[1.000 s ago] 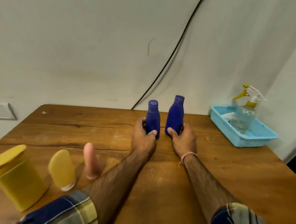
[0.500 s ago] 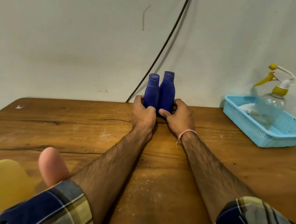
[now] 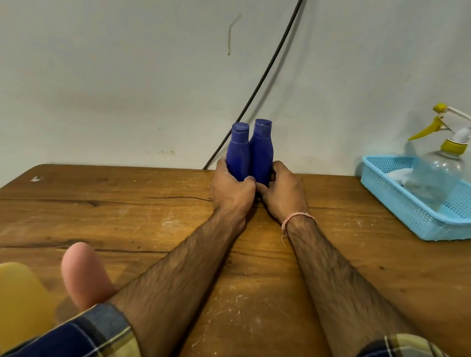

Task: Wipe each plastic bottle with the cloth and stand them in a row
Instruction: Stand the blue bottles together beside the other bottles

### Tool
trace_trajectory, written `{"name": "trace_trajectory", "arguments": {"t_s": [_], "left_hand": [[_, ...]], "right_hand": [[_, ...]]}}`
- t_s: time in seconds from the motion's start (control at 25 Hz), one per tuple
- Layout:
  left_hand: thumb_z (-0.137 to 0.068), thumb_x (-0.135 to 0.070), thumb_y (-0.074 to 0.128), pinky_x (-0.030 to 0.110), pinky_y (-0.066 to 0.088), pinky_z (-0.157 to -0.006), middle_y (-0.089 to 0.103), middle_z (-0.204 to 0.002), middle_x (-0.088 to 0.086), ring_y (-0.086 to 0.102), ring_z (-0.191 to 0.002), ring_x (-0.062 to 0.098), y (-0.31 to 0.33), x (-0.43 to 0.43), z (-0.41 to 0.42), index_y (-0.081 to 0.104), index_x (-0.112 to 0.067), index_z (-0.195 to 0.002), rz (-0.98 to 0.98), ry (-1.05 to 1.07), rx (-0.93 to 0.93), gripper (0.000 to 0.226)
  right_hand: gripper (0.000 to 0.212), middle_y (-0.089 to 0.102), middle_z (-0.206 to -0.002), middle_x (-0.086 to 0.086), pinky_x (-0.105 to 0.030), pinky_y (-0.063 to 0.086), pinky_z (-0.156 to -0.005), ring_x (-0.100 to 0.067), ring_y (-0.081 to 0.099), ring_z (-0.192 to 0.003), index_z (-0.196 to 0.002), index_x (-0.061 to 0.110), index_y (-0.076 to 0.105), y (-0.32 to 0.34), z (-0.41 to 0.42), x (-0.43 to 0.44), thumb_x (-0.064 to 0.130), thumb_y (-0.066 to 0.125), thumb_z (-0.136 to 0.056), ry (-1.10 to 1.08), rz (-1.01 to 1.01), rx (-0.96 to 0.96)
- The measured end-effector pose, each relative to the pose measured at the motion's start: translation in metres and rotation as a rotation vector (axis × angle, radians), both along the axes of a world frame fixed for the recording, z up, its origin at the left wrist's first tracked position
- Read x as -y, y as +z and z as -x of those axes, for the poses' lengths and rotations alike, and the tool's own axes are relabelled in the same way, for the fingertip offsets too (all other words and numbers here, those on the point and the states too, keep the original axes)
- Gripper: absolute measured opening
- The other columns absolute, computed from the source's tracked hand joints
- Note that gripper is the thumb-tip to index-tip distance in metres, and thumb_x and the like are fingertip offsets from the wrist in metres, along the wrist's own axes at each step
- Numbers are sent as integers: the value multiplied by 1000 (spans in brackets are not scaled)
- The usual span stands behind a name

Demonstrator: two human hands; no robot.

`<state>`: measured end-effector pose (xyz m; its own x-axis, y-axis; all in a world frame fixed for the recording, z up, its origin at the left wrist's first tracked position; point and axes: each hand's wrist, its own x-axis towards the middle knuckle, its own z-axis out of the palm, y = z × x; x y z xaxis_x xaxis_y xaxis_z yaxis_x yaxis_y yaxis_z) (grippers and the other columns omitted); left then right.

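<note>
Two dark blue plastic bottles stand upright and pressed side by side near the far edge of the wooden table (image 3: 334, 276). My left hand (image 3: 231, 189) grips the base of the left blue bottle (image 3: 238, 149). My right hand (image 3: 282, 193) grips the base of the right blue bottle (image 3: 262, 149). A pink bottle (image 3: 82, 272) and a yellow bottle (image 3: 4, 296) sit at the near left, partly cut off by my sleeve. A white cloth (image 3: 400, 175) lies in the blue basket.
A light blue mesh basket (image 3: 442, 220) at the far right holds a clear spray bottle (image 3: 440, 168) with a yellow trigger. A black cable (image 3: 268, 71) runs down the wall behind the blue bottles. The wall stands close behind the table's far edge.
Both hands pushed the two blue bottles away toward the wall and brought them together until they touch. The view came closer, so the yellow and pink bottles slid toward the lower left.
</note>
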<state>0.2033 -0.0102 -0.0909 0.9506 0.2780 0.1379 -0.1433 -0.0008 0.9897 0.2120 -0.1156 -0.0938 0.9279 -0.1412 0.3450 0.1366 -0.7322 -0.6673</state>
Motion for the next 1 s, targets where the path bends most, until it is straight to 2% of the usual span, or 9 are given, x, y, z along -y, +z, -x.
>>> {"name": "trace_trajectory", "arguments": {"t_s": [0.08,0.2,0.32,0.48,0.6,0.72,0.8,0.88,1.0], "left_hand": [[-78,2,71,40,61,-87,63,-119,0,66,-100,16,-1,-1,0,49,-21,-130,-2,1,-10,61],[-75,1,73,40,61,-88,60,-125,1,65,-103,17,1,-3,2,41,-20,-140,-4,11,-33,75],[-74,-3,75,42,58,-95,54,-135,3,63,-113,19,6,-9,25,27,-23,-152,-9,-4,-96,94],[-83,-15,73,40,46,-110,40,-155,5,48,-136,20,11,-11,76,15,-28,-158,-123,-54,-158,95],[-84,-14,72,43,40,-116,32,-162,-2,36,-146,17,12,-13,121,15,-33,-158,-196,-77,-200,95],[-85,-13,70,39,47,-110,46,-150,-10,46,-135,7,9,-29,186,36,-35,-149,-155,-97,-182,75],[-84,-18,71,36,54,-101,61,-128,-15,57,-118,2,2,-47,232,56,-39,-127,-115,-159,-137,50],[-79,-23,71,43,57,-94,70,-109,-9,67,-104,9,-3,-75,280,66,-39,-104,-37,-211,-105,30],[-76,-20,74,52,60,-82,74,-92,7,72,-89,28,-11,-125,336,69,-29,-88,37,-118,-143,16]], "right_hand": [[41,68,-117,-4,-25,51,-79,-18,64,-97,-124,17,54,0,-1,0,28,73,-90,8,2,-11],[45,67,-121,-5,-29,53,-85,-21,66,-102,-127,16,52,-2,-1,-1,28,73,-90,8,-13,-22],[59,64,-130,-7,-36,54,-94,-23,65,-109,-133,16,47,3,8,-1,29,78,-85,40,-126,-68],[85,53,-142,-8,-45,51,-101,-27,59,-122,-139,22,38,6,35,-5,34,88,-71,-25,-205,-92],[83,50,-141,-2,-45,52,-99,-23,56,-122,-137,27,40,6,71,-14,32,89,-70,-75,-272,-88],[75,52,-137,0,-35,53,-93,-19,56,-116,-136,24,44,5,118,-25,22,86,-74,-85,-282,-81],[70,52,-136,-1,-26,51,-83,-15,57,-111,-134,23,45,3,145,-33,18,84,-77,-59,-298,-78],[64,54,-131,3,-18,46,-71,-11,58,-101,-130,24,47,2,174,-47,18,84,-78,-8,-280,-86],[58,56,-120,10,-17,46,-66,-4,59,-90,-124,27,50,-2,207,-69,21,84,-77,83,-240,-105]]}}
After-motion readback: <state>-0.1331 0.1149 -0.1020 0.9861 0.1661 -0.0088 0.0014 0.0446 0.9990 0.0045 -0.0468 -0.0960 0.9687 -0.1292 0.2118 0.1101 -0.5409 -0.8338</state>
